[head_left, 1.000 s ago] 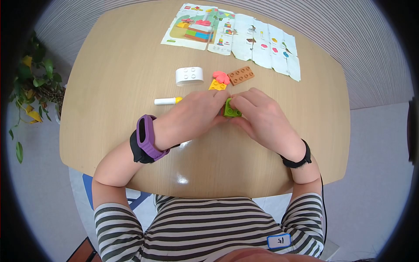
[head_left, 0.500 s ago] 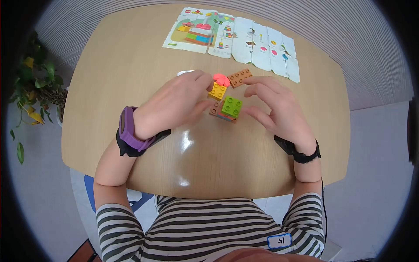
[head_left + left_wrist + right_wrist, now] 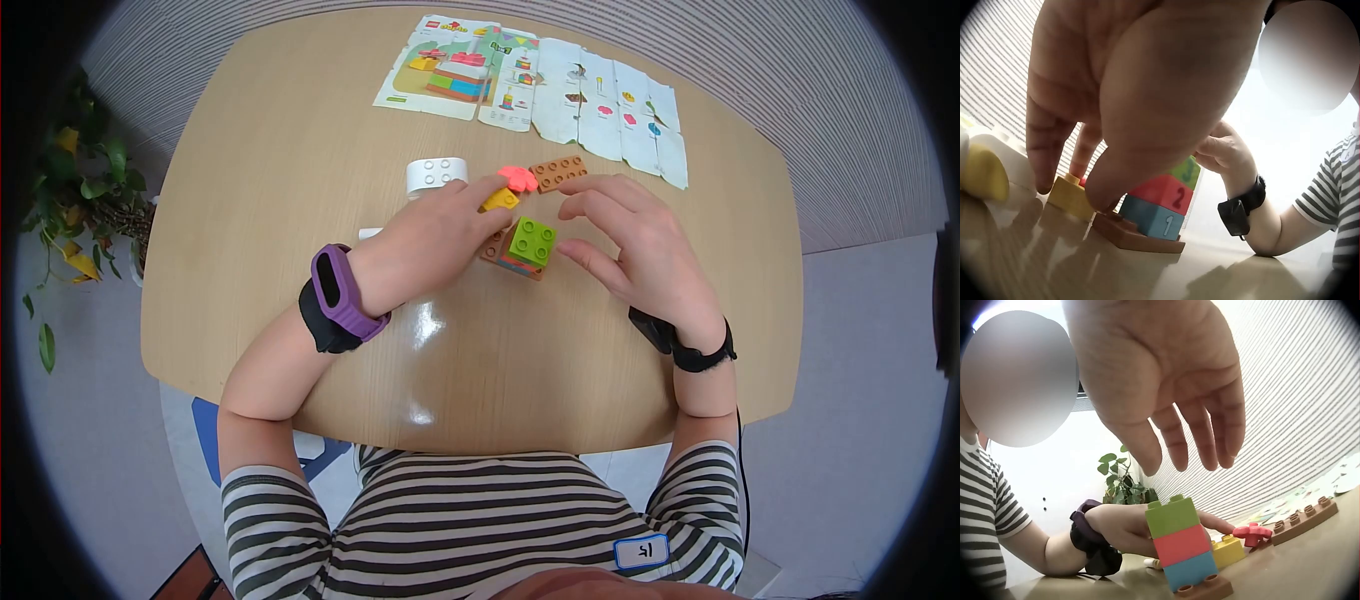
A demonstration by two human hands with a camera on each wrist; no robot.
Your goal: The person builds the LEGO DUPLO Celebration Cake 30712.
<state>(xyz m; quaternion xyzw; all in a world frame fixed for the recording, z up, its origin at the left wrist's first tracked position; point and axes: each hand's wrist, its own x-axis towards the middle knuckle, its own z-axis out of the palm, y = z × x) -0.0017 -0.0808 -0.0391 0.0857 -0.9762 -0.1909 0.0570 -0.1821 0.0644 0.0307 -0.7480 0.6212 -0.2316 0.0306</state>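
Note:
My left hand reaches down over a yellow brick, thumb and fingers on either side of it as it sits on the table. Just to the right stands a small tower on a brown plate: a blue brick marked 1, a red brick marked 2, and a green brick on top. My right hand hovers beside the tower, fingers loosely bent and holding nothing. A red flower-shaped piece lies behind the yellow brick.
A second brown plate lies beyond the flower piece. A white rounded brick stands behind my left hand, which partly covers a white stick piece. Unfolded instruction sheets spread along the table's far edge.
Both hands let go of the tower, leaving the green brick on top. My left hand went left, then back to the yellow brick, which has shifted; the flower piece and loose brown plate moved slightly right.

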